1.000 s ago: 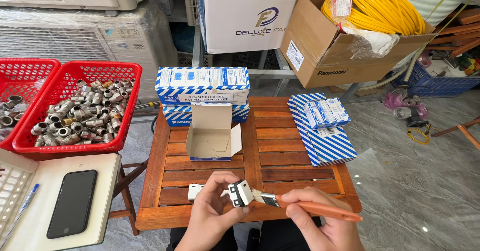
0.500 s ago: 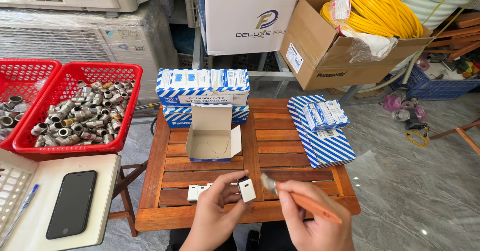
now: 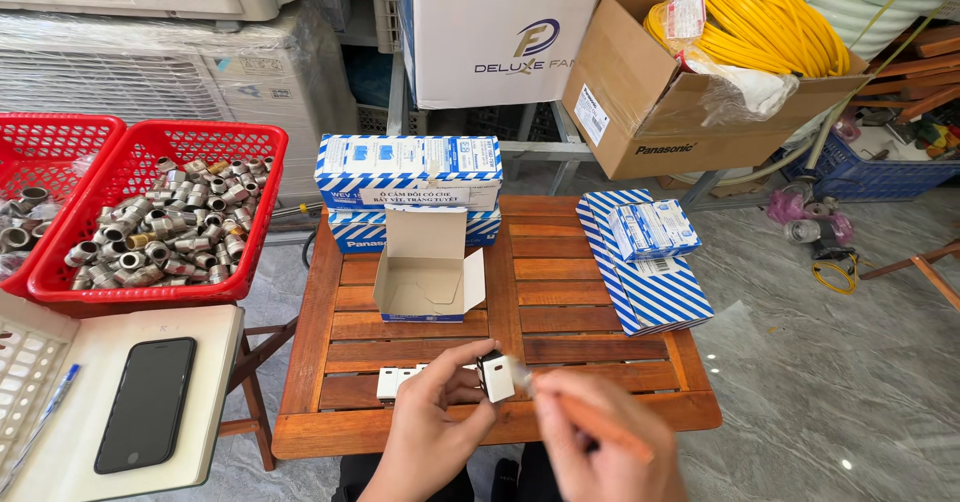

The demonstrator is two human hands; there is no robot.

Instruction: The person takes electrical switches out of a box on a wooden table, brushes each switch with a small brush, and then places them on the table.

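The left hand (image 3: pixel 432 432) pinches a small white switch module (image 3: pixel 496 378) between thumb and fingertips, holding it above the table's near edge, its long axis upright and tilted slightly left. The right hand (image 3: pixel 600 447), blurred, is closed around an orange-handled brush (image 3: pixel 590 420) whose bristle end points up-left and touches the module. More white modules (image 3: pixel 397 382) lie on the wooden table (image 3: pixel 590 347) just left of the hands. An open small carton (image 3: pixel 428 267) stands mid-table, blue-striped boxes (image 3: pixel 645 257) toward the right edge.
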